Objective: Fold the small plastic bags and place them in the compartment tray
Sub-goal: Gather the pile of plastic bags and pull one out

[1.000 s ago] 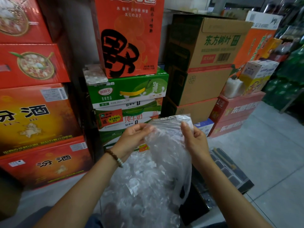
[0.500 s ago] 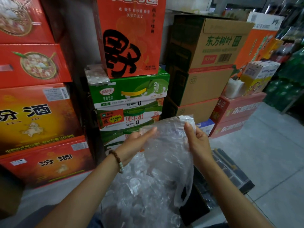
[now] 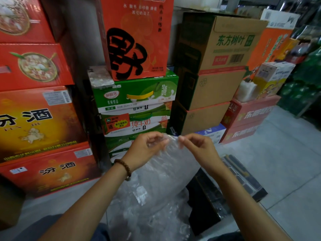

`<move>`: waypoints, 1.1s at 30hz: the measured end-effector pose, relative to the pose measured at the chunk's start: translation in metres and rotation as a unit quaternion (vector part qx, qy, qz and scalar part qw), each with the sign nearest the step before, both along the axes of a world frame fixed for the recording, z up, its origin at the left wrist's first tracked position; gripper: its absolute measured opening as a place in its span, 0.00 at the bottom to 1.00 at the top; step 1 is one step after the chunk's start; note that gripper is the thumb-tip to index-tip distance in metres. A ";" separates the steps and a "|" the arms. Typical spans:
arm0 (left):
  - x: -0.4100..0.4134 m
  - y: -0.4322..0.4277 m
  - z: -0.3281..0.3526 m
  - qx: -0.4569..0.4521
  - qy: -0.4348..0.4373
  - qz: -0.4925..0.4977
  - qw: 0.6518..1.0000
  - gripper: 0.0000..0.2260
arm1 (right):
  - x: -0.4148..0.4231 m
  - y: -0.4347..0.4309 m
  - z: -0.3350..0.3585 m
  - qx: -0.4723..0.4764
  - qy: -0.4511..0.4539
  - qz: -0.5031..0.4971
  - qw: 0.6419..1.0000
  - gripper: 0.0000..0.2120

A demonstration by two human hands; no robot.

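Note:
A clear small plastic bag [image 3: 173,159] hangs in front of me, held by its top edge. My left hand [image 3: 147,150] pinches the top edge on the left, and my right hand [image 3: 198,146] pinches it on the right; the fingertips of both hands are close together. Below the bag lies a heap of more clear plastic bags [image 3: 149,206] on my lap. A dark compartment tray [image 3: 246,181] sits on the floor to the right, partly hidden behind my right forearm.
Stacked cartons form a wall ahead: red boxes [image 3: 34,119] at left, green milk boxes [image 3: 137,105] in the middle, brown cartons [image 3: 217,66] at right. A phone [image 3: 99,77] lies on a green box. Grey tiled floor [image 3: 278,162] stretches to the right.
Both hands have moved toward each other along the bag's top edge, bringing its top corners together. The bag's upper part is now narrower and bunched between my fingers.

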State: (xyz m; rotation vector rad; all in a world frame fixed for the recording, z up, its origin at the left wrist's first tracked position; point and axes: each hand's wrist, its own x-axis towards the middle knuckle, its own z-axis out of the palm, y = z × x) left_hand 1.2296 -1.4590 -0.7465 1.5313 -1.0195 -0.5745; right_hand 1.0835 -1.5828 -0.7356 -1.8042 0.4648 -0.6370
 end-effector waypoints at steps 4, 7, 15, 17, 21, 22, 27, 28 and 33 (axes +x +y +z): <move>0.011 0.003 0.004 0.001 0.000 0.040 0.999 0.01 | -0.002 -0.009 0.001 0.045 -0.047 -0.079 0.995 0.09; 0.012 0.004 0.003 0.011 -0.007 0.027 1.000 0.02 | -0.004 -0.010 0.000 0.048 -0.008 -0.047 0.998 0.11; 0.020 0.009 0.002 0.056 0.025 -0.008 0.998 0.08 | -0.004 -0.019 -0.002 0.171 -0.026 -0.116 0.978 0.12; 0.027 0.011 0.004 0.055 0.053 0.008 0.997 0.10 | -0.007 -0.023 -0.002 0.213 -0.050 -0.128 0.967 0.10; 0.031 0.016 0.010 0.094 0.126 0.007 0.988 0.24 | -0.008 -0.024 -0.002 0.263 -0.098 -0.151 0.948 0.10; 0.030 0.018 0.013 0.117 0.149 0.006 0.982 0.27 | -0.009 -0.024 -0.001 0.265 -0.101 -0.160 0.945 0.10; 0.025 0.024 0.022 0.139 0.208 -0.007 0.968 0.27 | -0.008 -0.026 -0.004 0.246 -0.112 -0.184 0.945 0.08; 0.025 0.025 0.022 0.128 0.204 0.000 0.971 0.25 | -0.008 -0.027 -0.004 0.242 -0.115 -0.190 0.944 0.08; 0.028 0.019 0.012 0.076 0.195 0.103 0.972 0.13 | -0.006 -0.028 -0.007 0.244 -0.115 -0.171 0.948 0.08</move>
